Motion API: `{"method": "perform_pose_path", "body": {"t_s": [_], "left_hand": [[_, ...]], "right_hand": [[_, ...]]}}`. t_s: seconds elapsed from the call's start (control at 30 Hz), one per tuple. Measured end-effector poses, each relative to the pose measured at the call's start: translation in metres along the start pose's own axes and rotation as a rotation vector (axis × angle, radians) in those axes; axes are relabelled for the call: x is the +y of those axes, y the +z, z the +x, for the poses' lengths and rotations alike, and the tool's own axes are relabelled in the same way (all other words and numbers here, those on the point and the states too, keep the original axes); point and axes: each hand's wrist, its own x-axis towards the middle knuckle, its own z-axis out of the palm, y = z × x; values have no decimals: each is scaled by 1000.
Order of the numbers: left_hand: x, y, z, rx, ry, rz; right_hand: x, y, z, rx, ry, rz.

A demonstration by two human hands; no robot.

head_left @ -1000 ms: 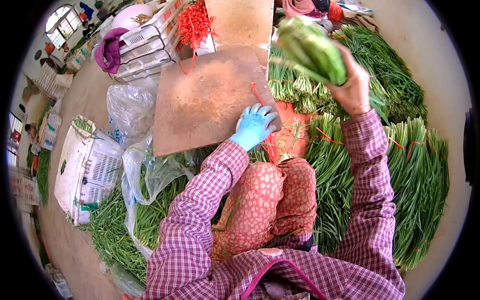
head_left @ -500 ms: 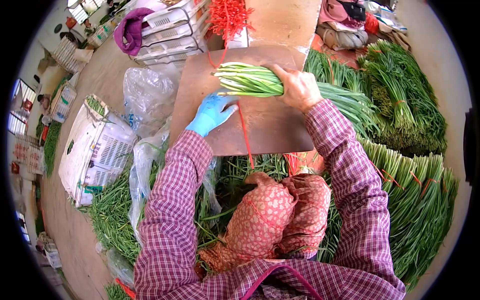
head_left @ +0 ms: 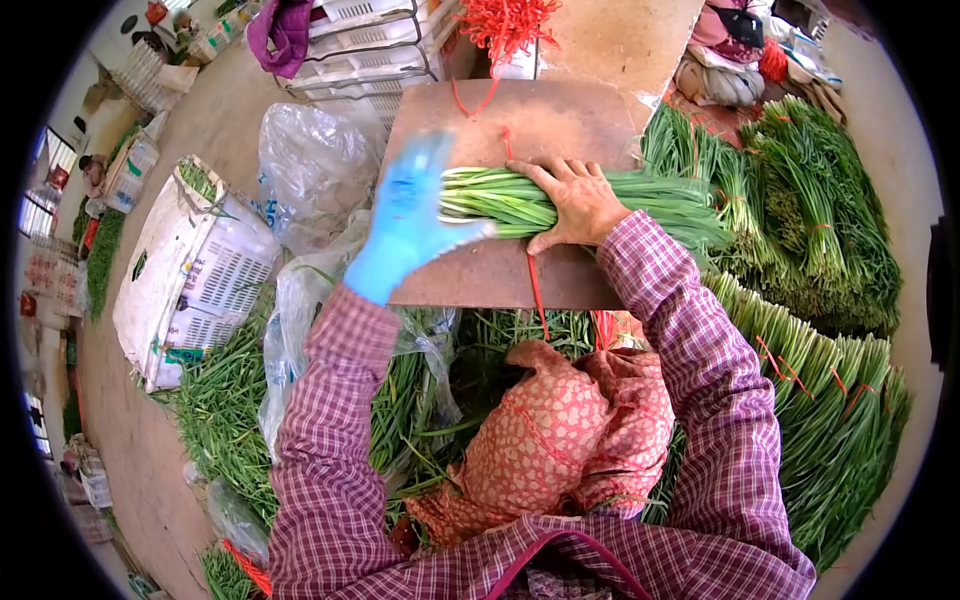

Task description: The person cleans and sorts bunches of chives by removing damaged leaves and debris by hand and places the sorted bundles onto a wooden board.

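Observation:
A bunch of green stalks (head_left: 500,200) lies across the brown board (head_left: 450,280), pale ends to the left and leaves to the right. My bare right hand (head_left: 578,203) rests over the middle of the bunch, thumb and fingers around it. At the pale ends, my left hand (head_left: 412,215) in a blue glove is spread, its fingers raised and blurred by motion. A red tie (head_left: 535,285) runs under the bunch, showing above it and hanging over the board's near edge.
Tied green bundles (head_left: 820,400) stand at the right, with more behind. Red ties (head_left: 505,30) hang beyond the board. White crates (head_left: 370,50) are stacked at the back left. Plastic bags (head_left: 315,160) and a white box (head_left: 190,280) are on the left, near loose greens (head_left: 225,430).
The bunch was raised at the right, then came over the board and now lies on it, across the red tie. My left hand moved from the board to the pale ends.

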Motion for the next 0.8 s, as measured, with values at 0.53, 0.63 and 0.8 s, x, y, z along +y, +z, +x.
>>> {"method": "perform_pose_path", "body": {"t_s": [0.53, 0.63, 0.8], "left_hand": [[-57, 40, -14, -282, 146, 302], [-94, -28, -64, -284, -43, 453], [-123, -163, -224, 40, -577, -94]], "right_hand": [[17, 22, -19, 114, -16, -64], [11, 17, -18, 99, 23, -126], [-8, 2, -3, 95, -52, -131]]}}
